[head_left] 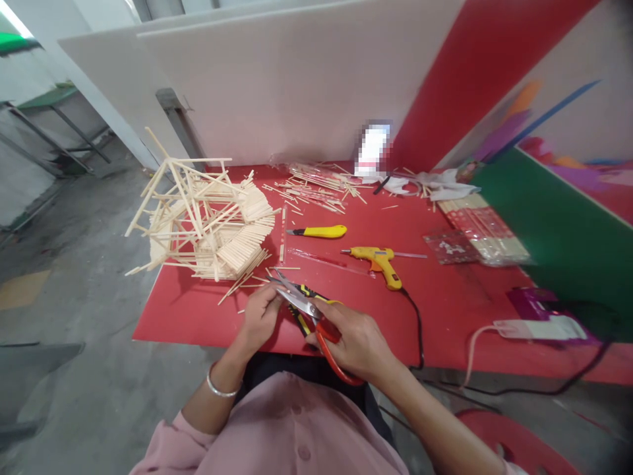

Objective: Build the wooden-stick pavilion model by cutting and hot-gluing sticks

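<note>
My right hand [357, 341] grips red-handled scissors [307, 309], whose open blades point left toward my left hand [260, 316]. The fingers of that hand pinch a thin wooden stick [275, 282] at the blade tips, near the front edge of the red table [198, 310]. A silver bangle sits on my left wrist. Just beyond my left hand stands a model house of wooden sticks [208, 221], tilted on the table's left part.
A yellow utility knife [320, 231] and a yellow glue gun [378, 260] with a black cord lie mid-table. Loose sticks [316, 188] and packs of sticks [487, 231] are further back and right. A white power strip [539, 328] lies at the right edge.
</note>
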Motion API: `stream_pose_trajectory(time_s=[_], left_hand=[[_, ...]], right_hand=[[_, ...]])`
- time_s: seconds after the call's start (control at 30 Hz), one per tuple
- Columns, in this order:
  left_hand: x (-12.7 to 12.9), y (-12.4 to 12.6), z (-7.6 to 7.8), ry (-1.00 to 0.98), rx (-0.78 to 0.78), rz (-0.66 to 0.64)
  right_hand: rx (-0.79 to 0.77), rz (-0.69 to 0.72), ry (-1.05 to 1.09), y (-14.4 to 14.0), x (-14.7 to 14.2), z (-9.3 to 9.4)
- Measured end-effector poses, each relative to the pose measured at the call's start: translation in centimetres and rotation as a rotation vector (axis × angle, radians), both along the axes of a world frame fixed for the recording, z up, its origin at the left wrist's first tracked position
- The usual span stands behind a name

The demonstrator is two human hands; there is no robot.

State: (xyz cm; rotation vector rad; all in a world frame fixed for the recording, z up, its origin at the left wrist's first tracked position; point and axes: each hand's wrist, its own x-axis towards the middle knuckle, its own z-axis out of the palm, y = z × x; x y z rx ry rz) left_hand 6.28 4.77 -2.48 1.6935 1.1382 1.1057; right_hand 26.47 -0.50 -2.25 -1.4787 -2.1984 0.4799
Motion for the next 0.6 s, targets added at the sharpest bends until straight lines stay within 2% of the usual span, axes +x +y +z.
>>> stream_pose_trajectory(time_s=[0.2,0.43,0.6], left_hand=[[-0.02,0.01,0.02,-0.028,-0.043,-0.046],[-0.09,0.00,-0.06,-0.066,-0.040,-0.014],[-0.29,-0.10,-0.18,-0.037,-0.052,-0.013]], right_hand=[[-0.058,0.024,0.033,0.00,0.10,0.27],[-0.001,0.003,0.001,0.02,-0.12,-0.32],[-0.035,0.040,0.045,-0.02,-0.11,-0.64]])
